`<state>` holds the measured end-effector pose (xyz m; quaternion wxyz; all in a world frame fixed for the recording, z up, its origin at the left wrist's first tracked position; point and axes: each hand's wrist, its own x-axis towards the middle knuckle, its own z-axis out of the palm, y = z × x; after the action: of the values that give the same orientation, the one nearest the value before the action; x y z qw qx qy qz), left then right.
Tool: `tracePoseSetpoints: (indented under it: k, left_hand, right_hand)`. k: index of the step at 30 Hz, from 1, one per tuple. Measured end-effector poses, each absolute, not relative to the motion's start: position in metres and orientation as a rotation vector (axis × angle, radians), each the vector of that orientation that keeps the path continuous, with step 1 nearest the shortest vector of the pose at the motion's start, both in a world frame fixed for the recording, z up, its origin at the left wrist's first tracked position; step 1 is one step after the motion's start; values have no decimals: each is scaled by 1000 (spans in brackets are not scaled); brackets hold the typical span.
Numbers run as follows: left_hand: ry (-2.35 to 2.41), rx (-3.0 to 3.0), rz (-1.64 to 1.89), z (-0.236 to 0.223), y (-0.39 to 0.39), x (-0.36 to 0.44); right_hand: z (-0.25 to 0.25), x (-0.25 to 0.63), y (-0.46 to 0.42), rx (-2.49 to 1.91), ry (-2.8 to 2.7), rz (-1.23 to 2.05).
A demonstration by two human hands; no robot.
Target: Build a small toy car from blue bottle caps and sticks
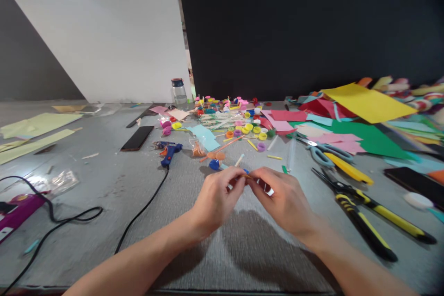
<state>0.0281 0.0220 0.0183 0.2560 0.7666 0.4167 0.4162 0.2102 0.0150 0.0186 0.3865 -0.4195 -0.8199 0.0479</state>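
Note:
My left hand and my right hand meet above the grey table, fingertips pinched together on a small thin piece that is mostly hidden by the fingers. Just beyond the fingers lie a blue bottle cap, a pale stick and orange spoon-shaped sticks. A blue glue gun lies to the left of them, its black cord running toward the near edge.
Coloured caps and sticks are heaped at the back centre, coloured paper sheets at the right. Scissors, a yellow knife and yellow-handled pliers lie right. A black phone, a jar and a purple power strip are left.

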Motion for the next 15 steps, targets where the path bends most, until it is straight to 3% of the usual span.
tracePoseSetpoints:
  k: [15]
  left_hand:
    - [1125,1960,1107,13,28,32]
  right_hand:
    - [19,212,23,-1152,-1972,340]
